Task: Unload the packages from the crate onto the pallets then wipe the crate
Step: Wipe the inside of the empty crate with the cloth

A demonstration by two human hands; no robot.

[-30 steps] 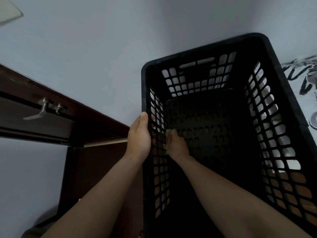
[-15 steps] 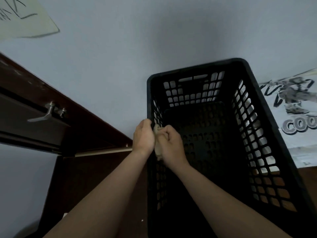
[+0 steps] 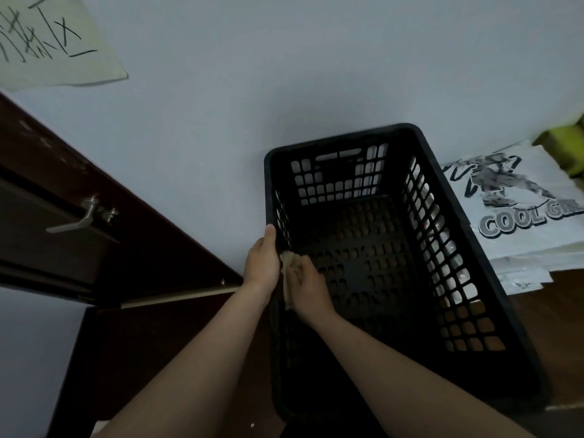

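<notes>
Right-hand fingers (image 3: 298, 270) are curled tight around a small, pale beige, crumpled cloth (image 3: 287, 263), and the right hand (image 3: 311, 287) presses it against the inner face of the near left wall of the black plastic lattice crate (image 3: 341, 137). On the outside of that same wall sits the left hand (image 3: 262, 263), thumb straight up along the rim. Its other fingers are hidden, so I can't tell whether they curl. The crate is rectangular with rounded corners, grid holes all over and a slot handle in the far end, and it stands against the smooth pale wall (image 3: 284, 74). Just beside it on the right lies a glossy white plastic package (image 3: 521, 235) with a sketchy black figure and block letters reading "COOL G", cut off at the frame edge. Off left there's a dark brown wooden door (image 3: 47, 248) with a brushed metal lever handle (image 3: 79, 216). Above that, a cream paper sheet (image 3: 57, 42) carries black handwritten strokes I can't read.
</notes>
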